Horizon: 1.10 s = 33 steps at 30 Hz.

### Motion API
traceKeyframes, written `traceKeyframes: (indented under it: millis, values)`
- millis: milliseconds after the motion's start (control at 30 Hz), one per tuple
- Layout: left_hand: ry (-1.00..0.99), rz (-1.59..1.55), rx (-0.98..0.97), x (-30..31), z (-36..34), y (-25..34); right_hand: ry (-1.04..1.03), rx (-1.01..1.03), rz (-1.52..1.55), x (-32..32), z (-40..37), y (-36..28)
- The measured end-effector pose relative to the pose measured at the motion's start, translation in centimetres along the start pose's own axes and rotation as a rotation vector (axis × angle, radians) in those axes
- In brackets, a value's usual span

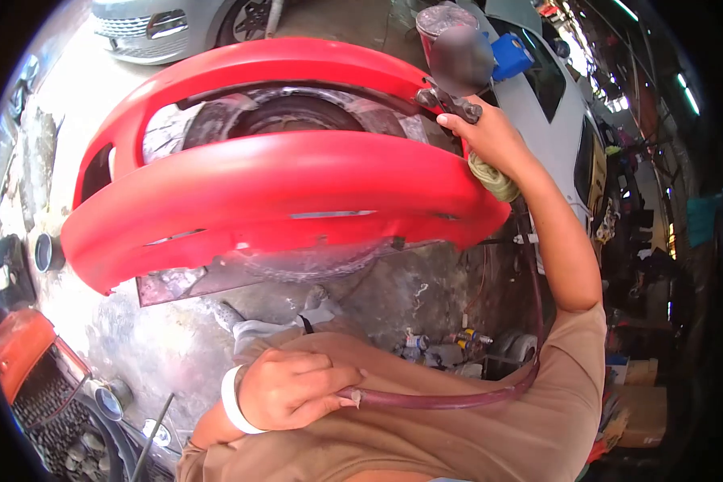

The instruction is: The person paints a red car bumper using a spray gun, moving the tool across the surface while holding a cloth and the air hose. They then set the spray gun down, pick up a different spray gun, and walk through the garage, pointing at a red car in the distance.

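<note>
A red car bumper cover (273, 173) lies in front of me, resting over a wheel-like support that shows through its opening. At the bumper's right end, my right hand (494, 136) is wrapped round a spray gun (458, 106). A dark round shape above the gun is blurred. Below that wrist hangs a bunched greenish cloth (492, 177). My left hand (297, 387), with a white band (234, 400) at the wrist, is closed on a dark red hose (442, 398) near my waist. The hose curves up on the right toward my right hand.
A silver car (149, 28) stands behind the bumper, and another pale car (566, 104) is at the right. A paint-stained bucket (442, 22) and a blue object (512, 56) are at the back. Cans (112, 399) stand at the left; cardboard boxes (639, 414) are at the lower right.
</note>
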State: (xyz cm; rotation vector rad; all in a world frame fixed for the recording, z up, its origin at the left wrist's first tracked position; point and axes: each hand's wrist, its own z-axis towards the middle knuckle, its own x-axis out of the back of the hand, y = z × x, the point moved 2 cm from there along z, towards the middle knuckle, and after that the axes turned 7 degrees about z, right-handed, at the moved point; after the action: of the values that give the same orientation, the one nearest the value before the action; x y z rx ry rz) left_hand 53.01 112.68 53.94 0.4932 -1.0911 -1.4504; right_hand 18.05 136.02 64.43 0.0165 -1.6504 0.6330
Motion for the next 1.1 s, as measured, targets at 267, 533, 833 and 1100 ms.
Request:
traceKeyframes:
  millis: [267, 533, 833, 1100]
  values:
    - [0.143, 0.01, -0.037, 10.7, -8.7, 1.5, -0.088, 0.065, -0.076, -5.4, 2.5, -17.4]
    - [0.214, 0.051, 0.021, 16.4, -15.2, 2.2, -0.18, 0.377, -0.187, -12.0, 4.5, -30.2]
    - [0.27, 0.009, 0.045, 16.8, -16.5, 1.8, -0.38, 0.419, -0.052, -14.5, 4.6, -35.9]
    - [0.199, 0.001, 0.037, 15.2, -13.6, 1.2, -0.217, 0.256, -0.145, -11.3, 4.2, -30.0]
